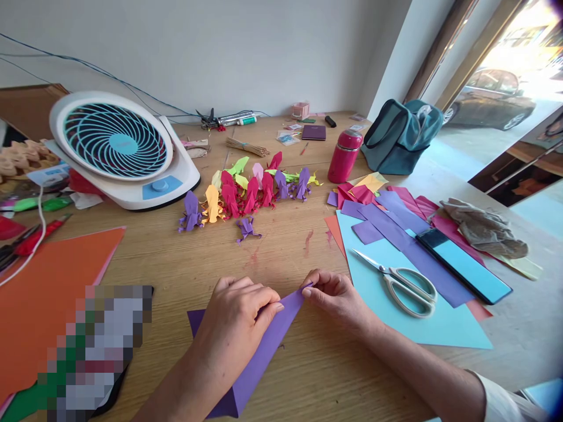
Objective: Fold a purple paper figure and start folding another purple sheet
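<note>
A sheet of purple paper [264, 346], folded to a long point, lies under and between my hands at the table's front. My left hand [240, 319] pinches its upper edge between thumb and fingers, hiding part of the sheet. At the pointed right tip, my right hand [329, 293] grips the paper between thumb and forefinger. Beyond my hands stands a group of folded paper figures, among them a red one [230, 193], a yellow one [213, 203] and a purple one [191, 211]. A small purple figure [247, 230] sits nearest my hands.
White-handled scissors [409, 287] rest on light blue paper [378, 310] at right, beside a phone [461, 264] and purple strips [396, 231]. Behind stand a pink flask [345, 157] and teal bag [391, 143]. A fan [118, 146] and orange paper [57, 293] are left.
</note>
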`<action>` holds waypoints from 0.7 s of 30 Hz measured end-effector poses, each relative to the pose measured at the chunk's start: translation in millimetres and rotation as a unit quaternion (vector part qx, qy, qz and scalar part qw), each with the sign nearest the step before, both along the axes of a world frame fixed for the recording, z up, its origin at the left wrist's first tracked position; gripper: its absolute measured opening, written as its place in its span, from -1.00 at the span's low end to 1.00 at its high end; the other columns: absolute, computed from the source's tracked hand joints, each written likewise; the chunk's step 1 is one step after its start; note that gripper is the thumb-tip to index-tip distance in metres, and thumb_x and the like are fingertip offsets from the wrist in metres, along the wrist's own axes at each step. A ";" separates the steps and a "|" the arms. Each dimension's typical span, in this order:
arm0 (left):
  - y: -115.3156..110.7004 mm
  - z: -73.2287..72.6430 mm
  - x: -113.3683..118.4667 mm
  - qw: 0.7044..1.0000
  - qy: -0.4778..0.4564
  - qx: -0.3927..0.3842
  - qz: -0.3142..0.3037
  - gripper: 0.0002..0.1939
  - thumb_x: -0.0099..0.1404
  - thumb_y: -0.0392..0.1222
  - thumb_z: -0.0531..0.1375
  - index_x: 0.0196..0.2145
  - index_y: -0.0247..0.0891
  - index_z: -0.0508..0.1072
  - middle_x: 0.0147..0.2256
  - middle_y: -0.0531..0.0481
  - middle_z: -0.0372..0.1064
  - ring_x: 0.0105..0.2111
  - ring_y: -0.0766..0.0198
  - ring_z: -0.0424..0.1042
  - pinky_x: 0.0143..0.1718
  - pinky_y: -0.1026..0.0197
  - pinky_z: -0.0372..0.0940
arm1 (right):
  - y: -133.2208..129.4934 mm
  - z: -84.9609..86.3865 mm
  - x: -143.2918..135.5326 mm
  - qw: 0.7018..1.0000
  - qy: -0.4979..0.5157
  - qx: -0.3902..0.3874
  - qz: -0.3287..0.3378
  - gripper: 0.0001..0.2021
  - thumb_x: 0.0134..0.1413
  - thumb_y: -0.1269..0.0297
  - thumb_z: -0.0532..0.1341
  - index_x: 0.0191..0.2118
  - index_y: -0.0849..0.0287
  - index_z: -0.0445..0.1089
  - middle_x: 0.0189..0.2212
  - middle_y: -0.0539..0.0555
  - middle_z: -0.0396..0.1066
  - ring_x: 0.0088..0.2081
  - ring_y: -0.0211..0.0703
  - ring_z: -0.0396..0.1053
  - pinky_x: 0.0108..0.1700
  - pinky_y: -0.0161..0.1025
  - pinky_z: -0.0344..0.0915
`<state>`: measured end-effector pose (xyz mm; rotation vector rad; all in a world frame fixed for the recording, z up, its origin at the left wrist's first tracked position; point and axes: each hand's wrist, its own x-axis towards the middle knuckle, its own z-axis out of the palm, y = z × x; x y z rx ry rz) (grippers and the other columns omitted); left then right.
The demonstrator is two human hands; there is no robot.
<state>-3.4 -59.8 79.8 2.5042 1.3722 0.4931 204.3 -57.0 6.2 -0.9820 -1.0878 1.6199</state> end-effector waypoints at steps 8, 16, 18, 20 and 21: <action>-0.6 -2.1 -2.1 1.000 -0.004 0.018 -0.003 -0.86 0.27 -0.30 0.28 -0.45 -0.17 0.50 -0.53 0.20 0.45 -0.45 0.30 0.39 -0.27 0.15 0.07 | -0.6 2.0 0.9 1.000 -0.018 0.004 0.003 -0.71 0.00 0.03 0.39 -0.42 0.19 0.49 -0.49 0.00 0.44 -0.42 -0.27 0.31 -0.32 -0.29 0.23; 0.0 -1.6 -0.9 1.000 -0.011 0.019 -0.003 -0.87 0.28 -0.29 0.27 -0.44 -0.16 0.50 -0.52 0.18 0.45 -0.43 0.28 0.39 -0.26 0.14 0.07 | -0.5 1.5 1.5 1.000 -0.009 -0.011 -0.002 -0.72 -0.03 0.06 0.42 -0.43 0.19 0.49 -0.47 0.01 0.47 -0.40 -0.26 0.33 -0.30 -0.28 0.22; -0.5 -2.0 -1.5 1.000 -0.014 0.019 -0.004 -0.87 0.28 -0.29 0.27 -0.43 -0.16 0.50 -0.51 0.18 0.45 -0.43 0.28 0.38 -0.26 0.14 0.07 | -0.1 1.1 1.7 1.000 -0.002 -0.017 -0.003 -0.72 -0.04 0.06 0.42 -0.43 0.19 0.49 -0.48 0.00 0.47 -0.40 -0.26 0.33 -0.31 -0.28 0.21; -0.9 -2.3 -2.1 1.000 -0.015 0.017 -0.005 -0.87 0.28 -0.30 0.27 -0.43 -0.16 0.50 -0.51 0.18 0.45 -0.43 0.28 0.38 -0.26 0.15 0.07 | 0.0 1.0 1.9 1.000 0.002 -0.021 -0.003 -0.72 -0.04 0.06 0.42 -0.43 0.19 0.49 -0.48 0.00 0.46 -0.41 -0.26 0.33 -0.33 -0.29 0.20; -1.1 -2.5 -2.4 1.000 -0.016 0.017 -0.005 -0.87 0.28 -0.30 0.27 -0.43 -0.16 0.49 -0.51 0.18 0.45 -0.43 0.28 0.38 -0.26 0.15 0.07 | -0.1 1.1 2.0 1.000 0.001 -0.021 -0.003 -0.71 -0.04 0.05 0.42 -0.43 0.18 0.49 -0.48 0.00 0.46 -0.41 -0.26 0.33 -0.32 -0.28 0.20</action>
